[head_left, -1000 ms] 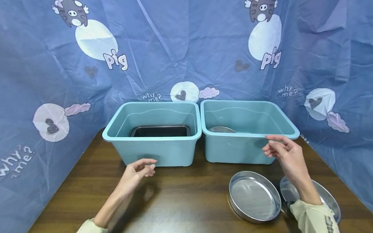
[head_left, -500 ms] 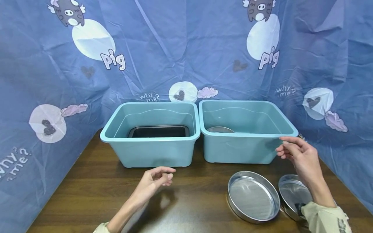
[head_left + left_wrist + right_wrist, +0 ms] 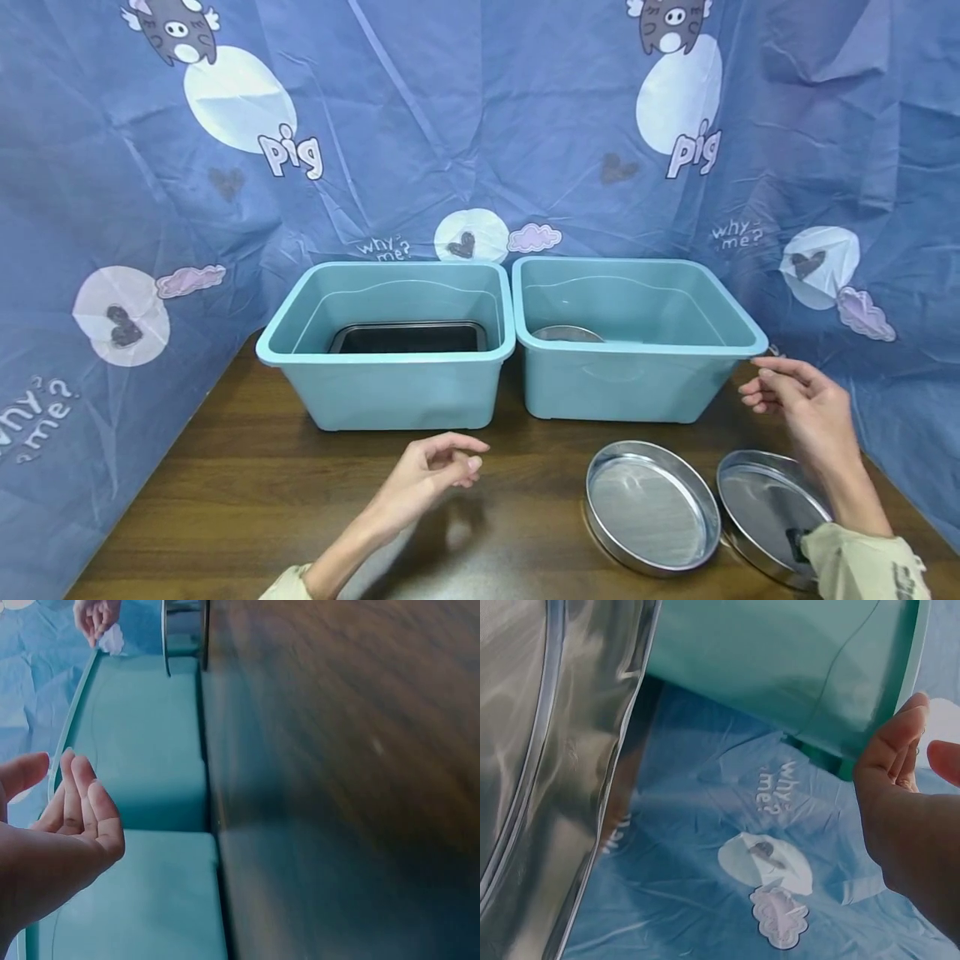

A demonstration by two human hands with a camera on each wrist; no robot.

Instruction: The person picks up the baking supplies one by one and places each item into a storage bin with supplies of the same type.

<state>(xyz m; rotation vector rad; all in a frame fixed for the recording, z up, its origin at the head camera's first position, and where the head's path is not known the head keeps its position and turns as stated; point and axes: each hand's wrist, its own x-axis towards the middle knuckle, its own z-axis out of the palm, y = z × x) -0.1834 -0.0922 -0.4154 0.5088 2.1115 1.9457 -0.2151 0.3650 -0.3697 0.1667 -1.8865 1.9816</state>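
rightmost sieve partly behind sleeve

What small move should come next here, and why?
Probably the left hand should ease rightward toward the nearer round metal dish. It and the right hand seem to hold nothing, and that dish lies between them, uncovered, whereas in the head view the right sleeve hides part of the other dish.

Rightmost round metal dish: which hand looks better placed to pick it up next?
Likely the right hand: it holds nothing, and its sleeve overlaps the rightmost dish in the head view. The left hand, also holding nothing, is farther off, with another dish between.
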